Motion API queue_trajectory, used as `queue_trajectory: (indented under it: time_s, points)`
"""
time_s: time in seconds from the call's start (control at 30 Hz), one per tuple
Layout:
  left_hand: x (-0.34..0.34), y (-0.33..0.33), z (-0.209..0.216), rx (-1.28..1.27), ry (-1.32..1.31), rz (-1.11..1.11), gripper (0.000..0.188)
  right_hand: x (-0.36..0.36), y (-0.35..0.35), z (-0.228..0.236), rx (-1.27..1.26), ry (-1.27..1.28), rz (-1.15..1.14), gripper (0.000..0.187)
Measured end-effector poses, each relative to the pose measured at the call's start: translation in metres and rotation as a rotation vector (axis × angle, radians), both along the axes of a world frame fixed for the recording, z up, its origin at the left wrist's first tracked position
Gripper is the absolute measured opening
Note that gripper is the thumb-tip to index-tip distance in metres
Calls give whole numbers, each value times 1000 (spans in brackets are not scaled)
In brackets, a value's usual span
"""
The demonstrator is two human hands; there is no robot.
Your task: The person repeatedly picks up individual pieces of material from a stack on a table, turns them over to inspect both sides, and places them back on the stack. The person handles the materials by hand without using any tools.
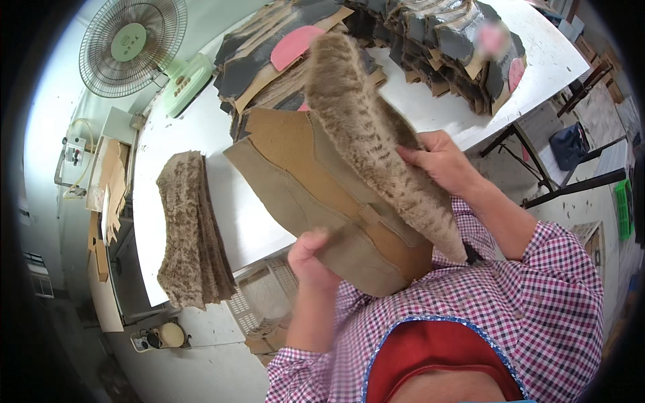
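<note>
A stitched tan-and-brown boot-upper piece (285, 178) is held up over the table's near edge. My left hand (312, 260) is closed on its lower left edge, thumb up and slightly blurred; the fingers behind are hidden. A long piece of mottled brown fur (353, 114) slants along the upper's right side, overlapping it. My right hand (440, 164) pinches the fur's right edge between thumb and fingers. Whether fur and upper are joined cannot be seen. A stack of similar fur pieces (188, 228) lies to the left on the white table (252, 225).
Piles of dark cut pieces (248, 70) and more stacked dark pieces (447, 50) cover the far part of the table. A pink piece (294, 47) rests on the left pile. At far left stands a fan (131, 43). A perforated crate (265, 292) sits below the near edge.
</note>
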State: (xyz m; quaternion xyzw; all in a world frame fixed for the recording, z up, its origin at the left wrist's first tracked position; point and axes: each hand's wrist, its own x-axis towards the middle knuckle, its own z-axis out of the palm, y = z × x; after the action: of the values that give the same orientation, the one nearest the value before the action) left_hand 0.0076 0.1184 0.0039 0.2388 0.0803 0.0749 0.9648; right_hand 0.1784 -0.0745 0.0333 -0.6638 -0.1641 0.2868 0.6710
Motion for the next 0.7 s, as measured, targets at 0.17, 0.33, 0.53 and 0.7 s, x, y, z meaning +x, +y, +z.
queue_trajectory:
  time_s: [0.17, 0.33, 0.53, 0.7]
  points:
    - [5, -22, 8, 21, -40, -48, 64, -14, 26, -28, 77, 186, 198, 21]
    - [5, -20, 14, 138, 90, -6, 62, -2, 24, -43, -77, -4, 152, 21]
    - [4, -15, 8, 28, 87, -58, 56, -16, 5, 16, -187, -1076, -226, 19]
    - [5, -25, 1, 154, 89, -24, 55, -48, 9, 18, -140, -1045, -164, 17]
